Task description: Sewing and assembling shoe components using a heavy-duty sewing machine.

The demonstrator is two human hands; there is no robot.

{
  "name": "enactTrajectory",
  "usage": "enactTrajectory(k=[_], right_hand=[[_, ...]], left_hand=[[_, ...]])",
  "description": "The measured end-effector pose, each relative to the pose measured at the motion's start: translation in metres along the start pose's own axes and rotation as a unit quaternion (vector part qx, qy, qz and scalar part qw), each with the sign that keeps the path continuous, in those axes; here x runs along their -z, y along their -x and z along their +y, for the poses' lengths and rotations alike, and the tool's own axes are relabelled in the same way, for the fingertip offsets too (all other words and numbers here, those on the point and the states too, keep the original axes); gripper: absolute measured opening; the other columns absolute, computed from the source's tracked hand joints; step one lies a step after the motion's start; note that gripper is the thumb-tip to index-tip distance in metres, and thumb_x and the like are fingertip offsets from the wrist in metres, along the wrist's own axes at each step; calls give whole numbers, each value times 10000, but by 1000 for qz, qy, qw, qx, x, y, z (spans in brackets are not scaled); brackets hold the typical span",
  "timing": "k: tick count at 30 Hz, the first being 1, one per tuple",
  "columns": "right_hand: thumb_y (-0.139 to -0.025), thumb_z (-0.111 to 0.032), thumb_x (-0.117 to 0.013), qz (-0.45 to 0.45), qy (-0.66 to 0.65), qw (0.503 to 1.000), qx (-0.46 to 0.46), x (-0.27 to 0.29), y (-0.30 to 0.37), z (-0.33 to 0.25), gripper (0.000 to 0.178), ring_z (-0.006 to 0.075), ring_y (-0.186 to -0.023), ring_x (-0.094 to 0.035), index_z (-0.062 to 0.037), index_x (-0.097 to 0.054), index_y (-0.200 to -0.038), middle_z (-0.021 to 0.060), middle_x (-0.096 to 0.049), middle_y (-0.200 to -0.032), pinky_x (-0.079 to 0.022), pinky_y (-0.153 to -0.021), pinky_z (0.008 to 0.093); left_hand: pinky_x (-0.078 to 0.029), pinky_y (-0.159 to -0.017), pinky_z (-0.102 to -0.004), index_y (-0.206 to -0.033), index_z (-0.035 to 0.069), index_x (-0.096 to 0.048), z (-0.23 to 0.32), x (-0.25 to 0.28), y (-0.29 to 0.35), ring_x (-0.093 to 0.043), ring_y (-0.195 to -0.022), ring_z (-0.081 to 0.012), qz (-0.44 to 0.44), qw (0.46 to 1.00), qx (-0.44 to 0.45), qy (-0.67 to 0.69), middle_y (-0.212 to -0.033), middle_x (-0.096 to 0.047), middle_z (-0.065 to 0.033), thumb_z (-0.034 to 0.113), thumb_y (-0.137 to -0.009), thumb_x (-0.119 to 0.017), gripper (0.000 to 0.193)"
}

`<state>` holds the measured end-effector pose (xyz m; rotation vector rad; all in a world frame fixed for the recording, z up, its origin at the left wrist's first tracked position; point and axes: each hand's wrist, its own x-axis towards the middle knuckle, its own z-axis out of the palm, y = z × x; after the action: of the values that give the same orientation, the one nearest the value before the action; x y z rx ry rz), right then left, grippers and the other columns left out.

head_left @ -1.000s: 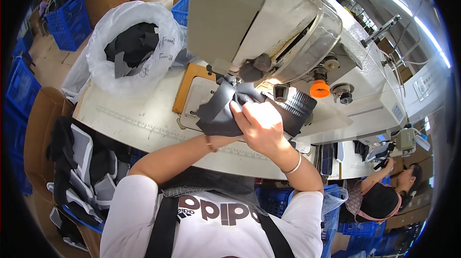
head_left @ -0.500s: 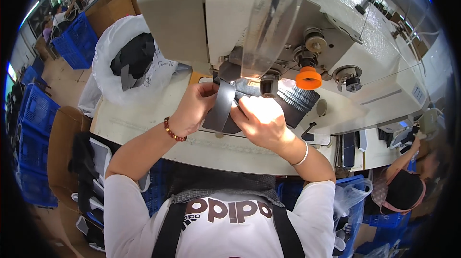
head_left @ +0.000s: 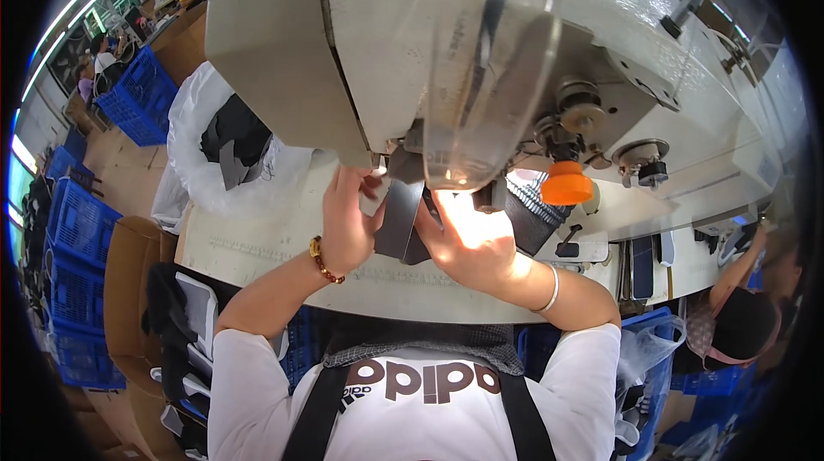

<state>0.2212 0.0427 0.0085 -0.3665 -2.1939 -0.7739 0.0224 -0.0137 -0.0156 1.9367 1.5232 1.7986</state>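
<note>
A sewing machine head (head_left: 369,49) fills the upper middle, with a clear guard (head_left: 489,75) in front of its needle area. Beneath it stands a flat, smooth dark grey strip (head_left: 400,216), bent upward between my hands. My left hand (head_left: 348,216) is at the strip's left edge, fingertips curled by the needle area and thumb against the strip. Strong lamp light falls on my right hand (head_left: 476,242), whose bent fingers grip the strip's right side and the dark material under it. A dark fabric piece with ribbed grey trim (head_left: 528,191) lies to the right. The needle itself is hidden.
A white plastic bag (head_left: 193,118) of dark scraps stands left of the pale worktable (head_left: 257,246). Orange-knobbed tension parts (head_left: 566,183) jut out on the right. Blue crates (head_left: 81,229) and a cardboard box (head_left: 133,289) stand left. Another person (head_left: 742,324) works at right.
My view has shifted, so the machine looks nearer. My left hand has turned more upright, its fingers raised toward the needle area. The strip remains between my hands.
</note>
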Motion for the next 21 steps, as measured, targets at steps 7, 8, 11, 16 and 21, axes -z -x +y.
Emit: enactTrajectory(k=[7, 8, 11, 16, 21], right_hand=[[-715, -179, -673, -42, 34, 998, 30, 6, -1, 1, 408, 121, -642, -630, -135, -783, -1106, 109, -722, -1198, -492, -568, 261], [-714, -176, -671, -44, 37, 998, 33, 7, -2, 3, 416, 121, -651, -642, -137, -784, -1112, 108, -723, -1207, -513, -600, 273], [-751, -207, -631, -64, 27, 995, 70, 11, -7, 10, 479, 243, -932, -697, -32, -758, -1178, 144, -714, -1220, -589, -785, 395], [-693, -154, -664, -75, 238, 927, 281, 14, -13, 25, 516, 261, -985, -714, -101, -769, -1196, 164, -704, -1242, -591, -816, 367], [-666, -125, -683, -74, 178, 956, 222, 13, -12, 20, 532, 247, -960, -719, -117, -775, -1189, 156, -704, -1238, -581, -791, 348]], left_hand=[[-573, -679, -376, -964, 68, -706, -9, 15, -25, -684, -878, -258, -118, 889, -344, -279, -1070, -701, -142, 99, -714, -703, 252], [-575, -683, -378, -978, 70, -712, -9, 17, -23, -686, -874, -260, -144, 889, -327, -286, -1073, -706, -143, 93, -714, -701, 265], [-575, -758, -345, -1062, 50, -725, -10, 12, -17, -711, -890, -290, -107, 992, -71, -13, -1066, -740, -133, 35, -733, -671, 334], [-563, -803, -331, -1118, 34, -738, -29, 13, -10, -719, -908, -314, -124, 991, -44, 22, -1057, -749, -126, -47, -737, -679, 393], [-553, -748, -329, -1100, 22, -729, -51, 1, 8, -711, -854, -282, -112, 994, -1, 19, -978, -738, -111, -67, -709, -682, 403]])
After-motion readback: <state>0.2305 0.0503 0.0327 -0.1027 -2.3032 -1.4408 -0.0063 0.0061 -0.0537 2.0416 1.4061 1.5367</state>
